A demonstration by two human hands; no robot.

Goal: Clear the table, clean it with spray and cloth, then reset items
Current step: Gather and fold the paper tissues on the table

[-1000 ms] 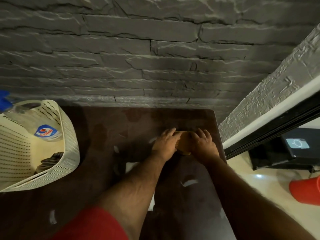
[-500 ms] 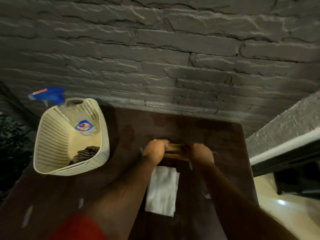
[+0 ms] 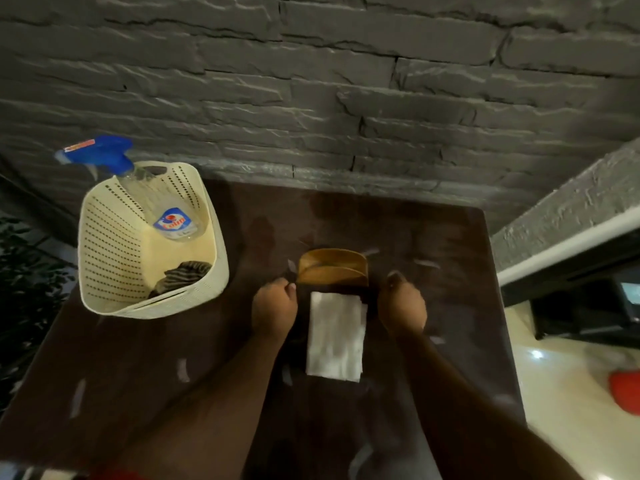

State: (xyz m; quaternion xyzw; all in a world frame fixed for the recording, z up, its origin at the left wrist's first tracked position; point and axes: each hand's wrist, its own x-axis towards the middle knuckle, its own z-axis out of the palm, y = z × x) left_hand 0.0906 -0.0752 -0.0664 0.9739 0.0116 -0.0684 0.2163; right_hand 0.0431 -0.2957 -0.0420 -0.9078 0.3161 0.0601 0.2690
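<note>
— Dark stone-brick wall [image 3: 311, 81] at the back, brown table [image 3: 138, 358] pushed against it. What sits on it?

— Biggest first: a cream perforated basket [image 3: 104, 244] near the far left corner, with a blue-trigger spray bottle [image 3: 145, 199] leaning in it and a striped cloth [image 3: 183, 275] at its bottom.

— And mid-table?

— A white napkin stack [image 3: 336, 336], long axis running from the near edge toward the wall. Just beyond it stands a wooden napkin holder [image 3: 332, 268], empty.

— The hands?

— Left hand [image 3: 273, 310] and right hand [image 3: 401, 308] flank the stack's far end, both loosely curled, gripping nothing. Equally near; the holder lies just ahead, between them.

— Next, probably?

— Lifting the napkins into the holder.
</note>
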